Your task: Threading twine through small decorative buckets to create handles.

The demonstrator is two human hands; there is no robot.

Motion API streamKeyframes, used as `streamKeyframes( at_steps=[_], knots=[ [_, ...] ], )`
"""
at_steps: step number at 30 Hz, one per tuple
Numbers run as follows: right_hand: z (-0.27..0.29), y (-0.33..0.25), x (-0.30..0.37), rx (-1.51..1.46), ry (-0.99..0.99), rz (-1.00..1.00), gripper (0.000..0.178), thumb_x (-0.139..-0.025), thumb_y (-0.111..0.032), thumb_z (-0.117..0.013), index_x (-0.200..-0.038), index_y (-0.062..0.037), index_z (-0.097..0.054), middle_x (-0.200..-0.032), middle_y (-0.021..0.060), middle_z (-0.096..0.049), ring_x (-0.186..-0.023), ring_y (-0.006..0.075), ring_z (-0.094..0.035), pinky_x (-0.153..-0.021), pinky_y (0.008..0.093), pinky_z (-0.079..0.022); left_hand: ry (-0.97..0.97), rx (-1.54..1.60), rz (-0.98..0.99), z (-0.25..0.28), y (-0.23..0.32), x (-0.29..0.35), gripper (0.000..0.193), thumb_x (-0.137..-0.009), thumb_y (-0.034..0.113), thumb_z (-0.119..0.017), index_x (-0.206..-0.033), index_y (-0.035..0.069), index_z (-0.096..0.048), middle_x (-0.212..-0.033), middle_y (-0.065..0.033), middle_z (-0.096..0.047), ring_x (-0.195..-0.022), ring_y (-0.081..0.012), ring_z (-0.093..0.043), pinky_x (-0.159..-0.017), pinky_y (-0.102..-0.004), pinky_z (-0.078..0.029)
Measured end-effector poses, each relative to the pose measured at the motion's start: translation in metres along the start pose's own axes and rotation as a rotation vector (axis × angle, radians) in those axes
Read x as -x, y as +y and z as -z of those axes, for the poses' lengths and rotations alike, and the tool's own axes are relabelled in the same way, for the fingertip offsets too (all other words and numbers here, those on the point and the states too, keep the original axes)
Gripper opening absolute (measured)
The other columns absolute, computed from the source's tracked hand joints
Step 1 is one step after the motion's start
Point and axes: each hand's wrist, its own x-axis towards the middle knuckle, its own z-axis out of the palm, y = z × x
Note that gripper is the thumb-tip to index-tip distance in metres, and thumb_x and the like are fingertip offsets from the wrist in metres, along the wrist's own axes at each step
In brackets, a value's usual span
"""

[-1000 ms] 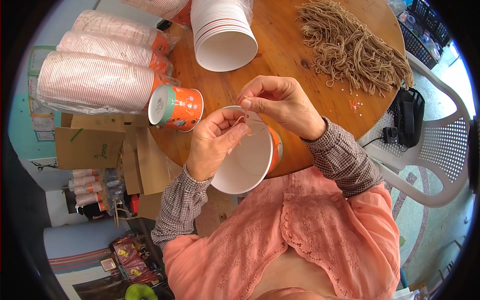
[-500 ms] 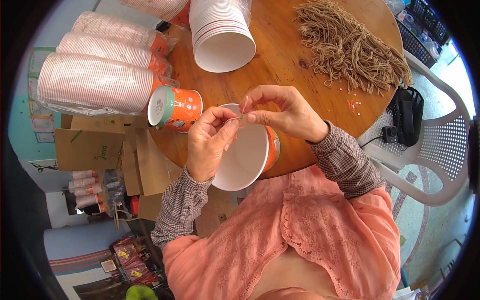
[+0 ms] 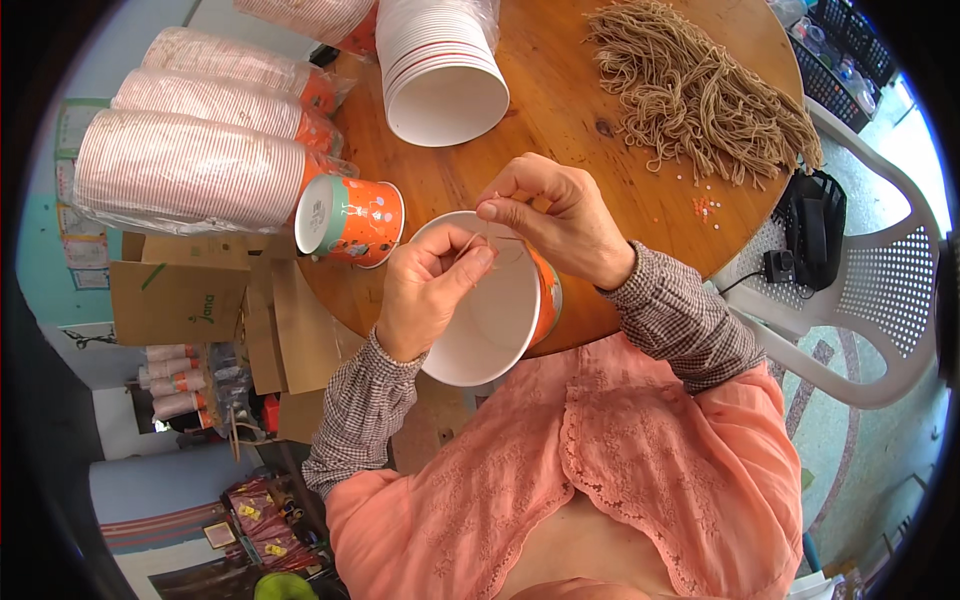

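A thin tan string (image 3: 507, 238) runs between my two hands, over the mouth of a white-lined paper tub (image 3: 480, 335) with an orange outside. My left hand (image 3: 425, 285) pinches the string between thumb and forefinger. A little above and to the right, my right hand (image 3: 560, 220) pinches it too, fingertips close together. Whether the string is looped or knotted is too fine to make out. The tub stands tilted at the table's near edge, its opening toward me. To its left, a printed orange and green tub (image 3: 370, 220) lies on its side.
A heap of tan strings (image 3: 700, 95) covers the table's far right, with small orange and white dots (image 3: 705, 208) near it. Nested white tubs (image 3: 440, 100) lie at the back, plastic-wrapped tub stacks (image 3: 190, 170) at left. Cardboard boxes (image 3: 180, 295) and a plastic chair (image 3: 885, 280) flank the table.
My right hand has shifted slightly left and down, and its fingertips have risen from the left hand's. The left hand has moved slightly right, and the tub's mouth shows a little more.
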Motion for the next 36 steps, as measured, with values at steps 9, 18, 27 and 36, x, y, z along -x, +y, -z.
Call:
streamKeyframes(
  at_steps=[9, 18, 27, 36],
  knots=[
    [0.002, 0.018, 0.004, -0.284, -0.006, -0.235, 0.01, -0.091, -0.009, -0.066, -0.087, 0.0002, -0.066, -0.084, -0.0004, -0.064, -0.075, 0.0072, -0.058, -0.068, 0.0217, -0.048, 0.029, -0.289, -0.148, 0.0, -0.002, -0.001, 0.011, -0.093, 0.009, -0.064, -0.096, -0.002, -0.062, -0.08, 0.0019, -0.061, -0.068, -0.0018, -0.054, -0.059, -0.0179, -0.043],
    [0.031, -0.007, 0.013, -0.068, 0.026, 0.078, 0.02, -0.089, -0.01, -0.067, -0.107, -0.0004, -0.065, -0.096, 0.0021, -0.065, -0.087, 0.0103, -0.061, -0.074, 0.0259, -0.05, 0.084, -0.452, -0.321, 0.027, 0.027, 0.038, 0.012, -0.091, 0.012, -0.066, -0.091, -0.001, -0.066, -0.08, -0.0035, -0.063, -0.069, -0.0084, -0.056, -0.062, -0.0222, -0.045],
    [-0.003, -0.025, 0.006, 0.508, -0.285, 0.471, 0.009, -0.077, -0.015, -0.074, -0.084, -0.0109, -0.069, -0.085, -0.0001, -0.063, -0.085, 0.0213, -0.058, -0.076, 0.0345, -0.045, 0.143, -0.49, -0.303, 0.016, 0.031, 0.036, 0.014, -0.09, 0.011, -0.067, -0.091, -0.002, -0.066, -0.077, -0.005, -0.064, -0.067, -0.0095, -0.059, -0.061, -0.0236, -0.047],
    [-0.005, -0.028, 0.025, 0.467, -0.245, 0.376, 0.007, -0.076, -0.009, -0.071, -0.081, -0.0086, -0.067, -0.094, 0.0028, -0.062, -0.088, 0.0221, -0.057, -0.08, 0.0363, -0.044, -0.117, -0.342, 0.047, 0.044, 0.023, 0.034, 0.01, -0.09, 0.008, -0.065, -0.089, -0.002, -0.066, -0.076, -0.0003, -0.062, -0.068, -0.0065, -0.054, -0.059, -0.0243, -0.045]
  ],
)
